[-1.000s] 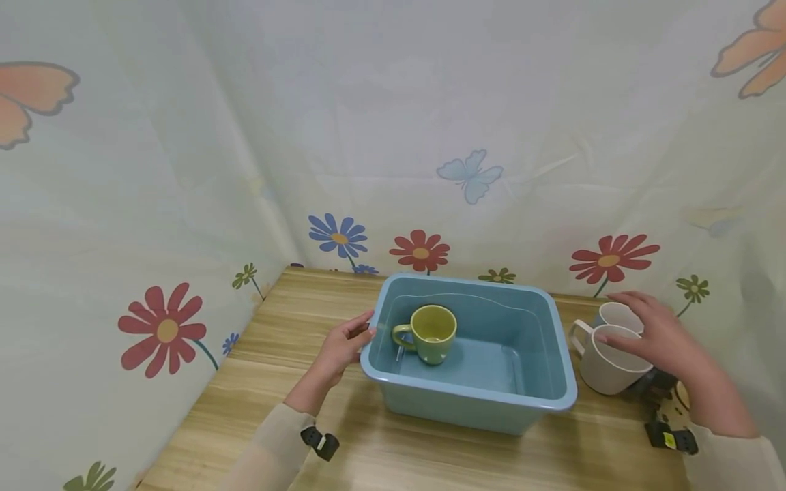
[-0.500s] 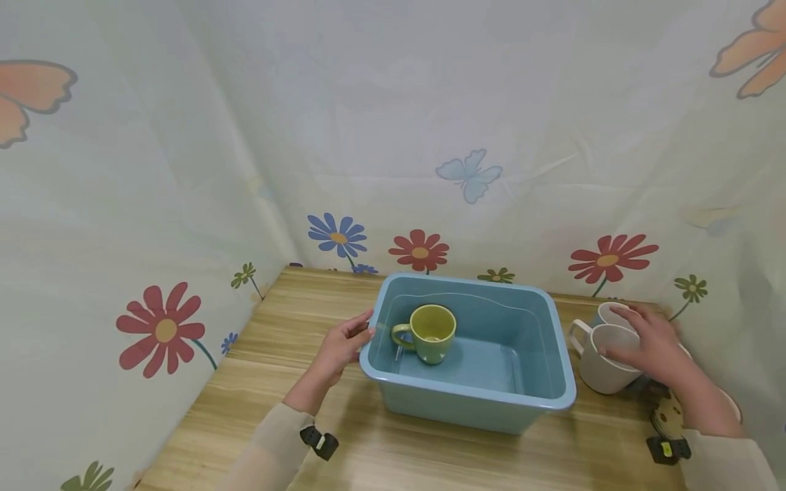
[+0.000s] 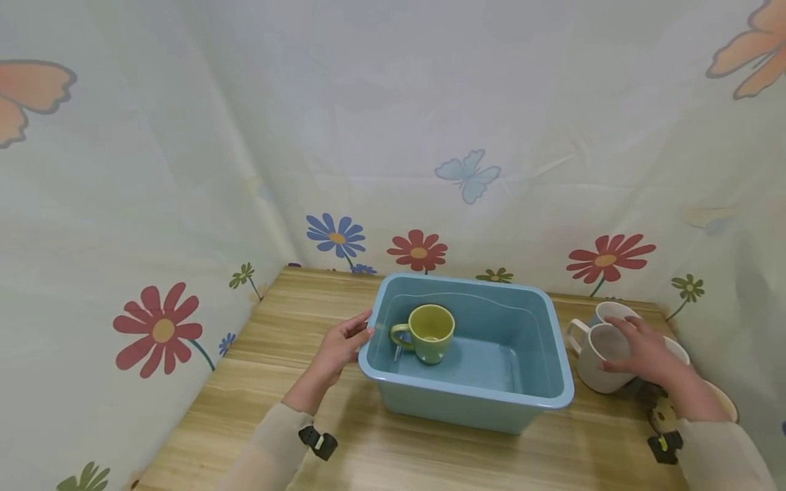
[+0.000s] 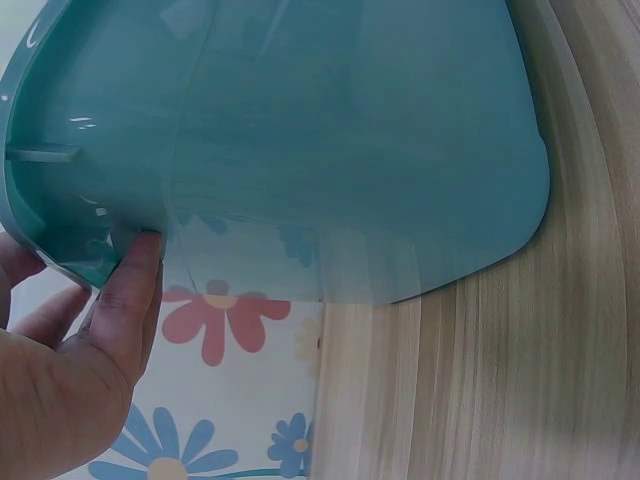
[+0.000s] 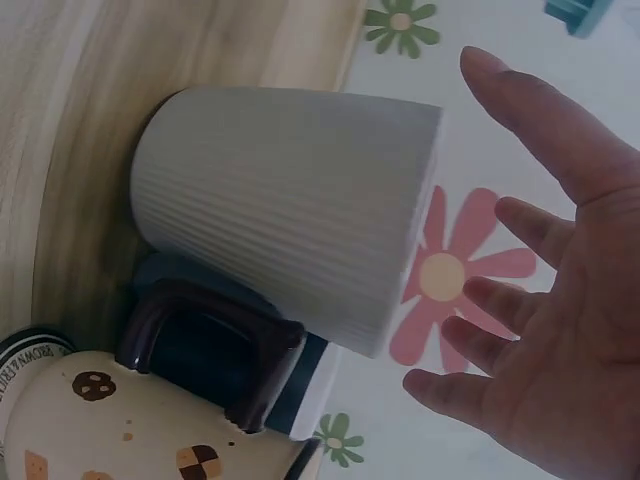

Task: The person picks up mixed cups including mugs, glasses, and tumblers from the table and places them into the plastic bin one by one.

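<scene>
My left hand grips the left rim of a light blue plastic basin; in the left wrist view a fingertip presses the wall below the rim. Inside the basin, toward its left end, a green mug stands upright, handle to the left. My right hand hovers over the mouth of a white mug just right of the basin. From the right wrist, this mug's ribbed side shows, with thumb and fingers spread apart near its rim and holding nothing.
Behind the white mug stands another mug with a white rim. A cream mug with cookie prints and a dark mug crowd beside it. Flower-printed cloth hangs behind the wooden table.
My right hand has moved slightly left and down over the white mug, its fingers nearer the rim. The left hand, the basin and the green mug stay as they were.
</scene>
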Demonstrator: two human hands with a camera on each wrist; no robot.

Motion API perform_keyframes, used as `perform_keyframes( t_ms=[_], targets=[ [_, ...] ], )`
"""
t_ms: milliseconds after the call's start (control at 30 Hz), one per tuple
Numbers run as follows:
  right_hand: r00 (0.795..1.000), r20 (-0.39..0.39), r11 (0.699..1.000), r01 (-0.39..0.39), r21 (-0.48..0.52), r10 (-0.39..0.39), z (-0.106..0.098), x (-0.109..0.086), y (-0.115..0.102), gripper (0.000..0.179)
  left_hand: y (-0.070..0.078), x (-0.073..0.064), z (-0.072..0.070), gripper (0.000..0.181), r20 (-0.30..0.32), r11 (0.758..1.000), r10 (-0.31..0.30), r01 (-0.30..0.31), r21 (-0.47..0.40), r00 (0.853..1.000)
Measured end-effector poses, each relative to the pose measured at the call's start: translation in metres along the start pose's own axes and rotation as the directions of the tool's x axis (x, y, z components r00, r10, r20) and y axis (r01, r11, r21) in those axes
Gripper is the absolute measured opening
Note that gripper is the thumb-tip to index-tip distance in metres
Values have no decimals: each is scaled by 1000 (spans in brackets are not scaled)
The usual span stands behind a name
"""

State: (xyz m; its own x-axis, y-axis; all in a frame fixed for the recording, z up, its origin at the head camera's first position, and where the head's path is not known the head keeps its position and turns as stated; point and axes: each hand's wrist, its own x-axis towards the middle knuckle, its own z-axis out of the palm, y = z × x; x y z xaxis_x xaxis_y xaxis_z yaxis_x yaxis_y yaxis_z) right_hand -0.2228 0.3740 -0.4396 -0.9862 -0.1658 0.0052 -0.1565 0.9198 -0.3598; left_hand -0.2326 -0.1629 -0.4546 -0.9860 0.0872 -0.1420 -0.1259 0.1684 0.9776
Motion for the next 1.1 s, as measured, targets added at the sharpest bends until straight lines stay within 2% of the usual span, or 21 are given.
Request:
perform_keyframes(
  t_ms=[200, 367, 600, 1100],
  targets=[
    [1000, 26, 1000, 1, 7, -1, 6, 10, 3, 91, -2, -1, -4, 52, -1, 1000, 5, -5, -6, 1000],
    [998, 53, 1000, -18, 16, 17, 7, 11, 8, 94, -2, -3, -3, 52, 7, 1000, 5, -5, -3, 1000],
    [996, 84, 999, -45, 17, 43, 8, 12, 11, 96, 0, -2, 0, 50, -15, 1000, -14, 15, 9, 1000],
    [990, 135, 997, -18, -72, 27, 5, 19, 14, 94, -2, 0, 0, 50, -13, 1000, -10, 10, 2, 1000]
  ],
)
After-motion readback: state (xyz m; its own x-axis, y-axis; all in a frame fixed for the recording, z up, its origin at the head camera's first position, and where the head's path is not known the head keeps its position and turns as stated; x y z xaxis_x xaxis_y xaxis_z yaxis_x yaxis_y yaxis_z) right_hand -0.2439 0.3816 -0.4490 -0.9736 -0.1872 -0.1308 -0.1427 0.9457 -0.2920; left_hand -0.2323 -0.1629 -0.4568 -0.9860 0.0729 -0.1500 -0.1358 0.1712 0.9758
